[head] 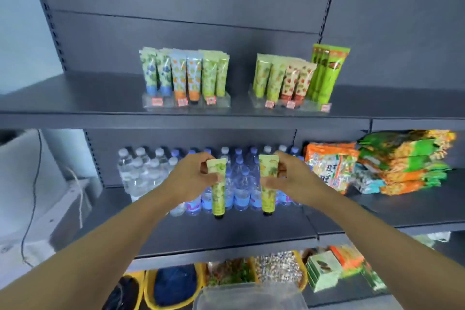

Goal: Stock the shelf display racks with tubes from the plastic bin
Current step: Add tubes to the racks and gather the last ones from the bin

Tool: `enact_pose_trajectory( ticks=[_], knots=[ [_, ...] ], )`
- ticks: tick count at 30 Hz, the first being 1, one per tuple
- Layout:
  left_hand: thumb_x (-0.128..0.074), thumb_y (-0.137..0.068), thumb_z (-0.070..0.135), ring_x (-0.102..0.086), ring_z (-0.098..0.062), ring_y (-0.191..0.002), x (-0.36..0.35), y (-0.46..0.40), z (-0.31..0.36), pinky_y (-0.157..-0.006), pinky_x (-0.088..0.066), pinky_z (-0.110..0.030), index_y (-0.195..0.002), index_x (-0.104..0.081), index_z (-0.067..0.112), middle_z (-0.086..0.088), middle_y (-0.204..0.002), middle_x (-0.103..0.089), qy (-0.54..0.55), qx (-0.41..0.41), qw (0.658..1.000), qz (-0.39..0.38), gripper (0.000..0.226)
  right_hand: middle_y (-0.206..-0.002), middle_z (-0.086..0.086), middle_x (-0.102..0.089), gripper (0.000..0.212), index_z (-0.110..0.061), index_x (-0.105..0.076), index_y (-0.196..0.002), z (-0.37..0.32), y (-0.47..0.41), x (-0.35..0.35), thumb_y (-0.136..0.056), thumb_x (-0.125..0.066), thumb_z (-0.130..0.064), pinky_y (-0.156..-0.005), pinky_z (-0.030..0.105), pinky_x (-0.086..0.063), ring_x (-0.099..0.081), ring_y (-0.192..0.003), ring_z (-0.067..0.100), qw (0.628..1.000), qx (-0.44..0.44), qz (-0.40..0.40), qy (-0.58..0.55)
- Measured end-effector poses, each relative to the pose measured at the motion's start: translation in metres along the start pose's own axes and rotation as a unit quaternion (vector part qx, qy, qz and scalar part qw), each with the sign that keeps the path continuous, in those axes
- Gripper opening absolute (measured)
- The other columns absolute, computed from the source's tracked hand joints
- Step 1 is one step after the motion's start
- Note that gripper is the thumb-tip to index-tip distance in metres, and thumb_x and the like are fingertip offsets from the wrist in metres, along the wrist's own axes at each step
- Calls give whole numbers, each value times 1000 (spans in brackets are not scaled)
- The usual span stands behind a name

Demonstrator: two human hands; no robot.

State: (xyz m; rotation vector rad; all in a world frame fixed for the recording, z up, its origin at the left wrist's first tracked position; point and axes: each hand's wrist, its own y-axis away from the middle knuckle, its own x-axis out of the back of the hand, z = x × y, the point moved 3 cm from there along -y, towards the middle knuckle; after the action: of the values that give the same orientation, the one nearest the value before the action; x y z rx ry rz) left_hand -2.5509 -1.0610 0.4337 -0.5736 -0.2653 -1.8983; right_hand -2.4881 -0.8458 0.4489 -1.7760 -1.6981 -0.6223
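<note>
Head view: we raise two tubes toward the racks.
Left hand [192, 173]: fingers pinch green tube [218, 189].
Right hand [289, 175]: fingers pinch yellow-green tube [268, 184].
Advice: we keep caps down, matching each display rack [289, 106].

Head view, close, facing shelves [176, 116]

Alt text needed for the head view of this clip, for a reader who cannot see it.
A person's left hand and right hand each hold a green tube upright, cap down, before dark shelving. On the upper shelf, two clear display racks hold standing tubes; water bottles and snack packs sit below.
</note>
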Motion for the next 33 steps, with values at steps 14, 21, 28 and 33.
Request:
enact_pose_trajectory(
  ticks=[14, 21, 28, 33],
  knots=[
    [-60, -91, 21, -63, -30, -100, 54, -18, 105, -90, -52, -46, -109, -55, 20, -9, -106, -64, -70, -59, 994, 61, 19, -80, 1, -64, 31, -8, -57, -107, -63, -23, 97, -82, -72, -20, -62, 32, -51, -60, -58, 11, 993, 46, 82, 75],
    [-62, -89, 18, -63, -34, -92, 62, -43, 117, -84, -51, -42, -105, -57, 13, -20, -102, -67, -73, -49, 992, 89, 17, -84, 8, -64, 33, -11, -59, -111, -69, -80, 140, -82, -72, -18, -65, 30, -50, -64, -73, 22, 983, 73, 120, 116],
    [-64, -87, 18, -57, -26, -78, 82, -65, 115, -87, -52, -46, -106, -57, 14, -12, -88, -61, -92, -46, 989, 110, 21, -96, 10, -66, 18, -14, -57, -108, -82, -135, 156, -91, -59, -17, -61, 26, -39, -62, -80, 25, 956, 99, 157, 226],
    [-62, -89, 14, -51, -21, -70, 101, -82, 120, -70, -48, -33, -103, -58, 12, -10, -82, -57, -107, -58, 986, 111, 15, -99, 14, -62, 20, -18, -53, -110, -91, -171, 152, -91, -58, -22, -76, 38, -48, -58, -84, 31, 939, 108, 176, 274]
  ],
)
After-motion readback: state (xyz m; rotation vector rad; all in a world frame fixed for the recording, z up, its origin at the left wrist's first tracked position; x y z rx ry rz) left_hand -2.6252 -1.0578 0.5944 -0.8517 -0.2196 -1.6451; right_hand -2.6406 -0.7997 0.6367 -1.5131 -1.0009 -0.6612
